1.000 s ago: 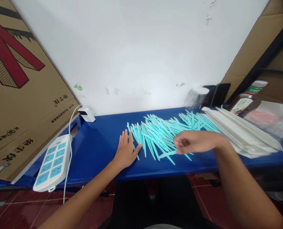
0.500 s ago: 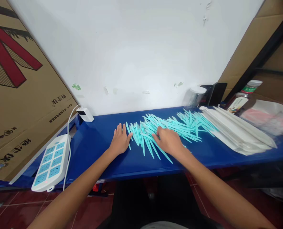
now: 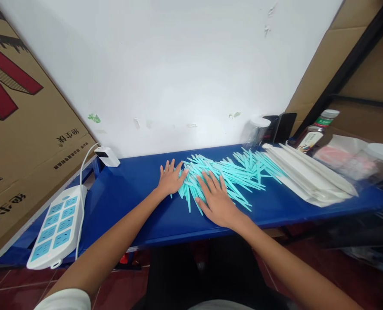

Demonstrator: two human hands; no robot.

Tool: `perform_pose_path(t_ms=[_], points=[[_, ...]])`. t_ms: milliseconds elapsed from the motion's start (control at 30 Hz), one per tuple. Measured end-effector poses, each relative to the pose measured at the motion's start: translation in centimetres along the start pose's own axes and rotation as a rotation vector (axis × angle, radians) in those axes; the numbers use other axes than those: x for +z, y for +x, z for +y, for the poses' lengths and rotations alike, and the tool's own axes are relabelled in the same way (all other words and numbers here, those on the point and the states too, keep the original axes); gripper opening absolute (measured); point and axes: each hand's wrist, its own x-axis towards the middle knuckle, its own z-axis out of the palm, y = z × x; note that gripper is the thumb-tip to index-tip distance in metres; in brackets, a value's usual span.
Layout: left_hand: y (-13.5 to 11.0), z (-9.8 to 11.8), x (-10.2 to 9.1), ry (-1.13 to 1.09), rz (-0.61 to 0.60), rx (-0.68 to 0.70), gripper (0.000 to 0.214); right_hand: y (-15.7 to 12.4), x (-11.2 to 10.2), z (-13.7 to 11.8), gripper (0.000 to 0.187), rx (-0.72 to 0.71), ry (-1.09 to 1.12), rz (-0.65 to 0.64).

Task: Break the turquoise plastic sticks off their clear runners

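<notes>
Many thin turquoise pointed sticks (image 3: 243, 174) lie in a loose, overlapping pile across the blue table (image 3: 126, 198). What exactly they are I cannot tell. My left hand (image 3: 171, 178) rests open over the left end of the pile, fingers spread and pointing away from me. Flat on the front middle of the pile lies my right hand (image 3: 216, 200), its fingers stretched out and apart. Both palms hide some of the sticks beneath them. Neither hand is closed round a stick.
White flat sleeves (image 3: 310, 176) are stacked right of the pile. Behind stand a clear jar (image 3: 257, 133), dark phone-like slabs (image 3: 284, 128) and a labelled bottle (image 3: 317, 131). A white power strip (image 3: 57, 226) with a cable lies left, beside a large carton (image 3: 32, 142).
My right hand has opened from a curled grip and flattened onto the sticks. My left hand has shifted right onto the pile's left end. The camera view has shifted slightly.
</notes>
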Motion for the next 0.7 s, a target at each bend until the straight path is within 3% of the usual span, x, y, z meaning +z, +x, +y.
perform_pose_path(t_ms=[200,433,600,700], points=[[-1.1,-0.2,0.0,-0.058,0.007,0.158,0.07,1.5,0.8,-1.6,0.069,0.093,-0.011,-0.027],[-2.2,-0.6,-0.6,-0.203,0.096,0.172,0.064,2.9,2.1,-2.9,0.067,0.154,0.061,-0.014],[-2.5,-0.4,-0.9,-0.213,0.1,0.174,0.061,4.1,3.2,-2.8,0.068,0.114,0.261,0.043],[-3.3,-0.3,-0.9,-0.199,0.101,0.128,0.068,4.2,1.8,-2.3,0.059,0.114,0.429,0.131]])
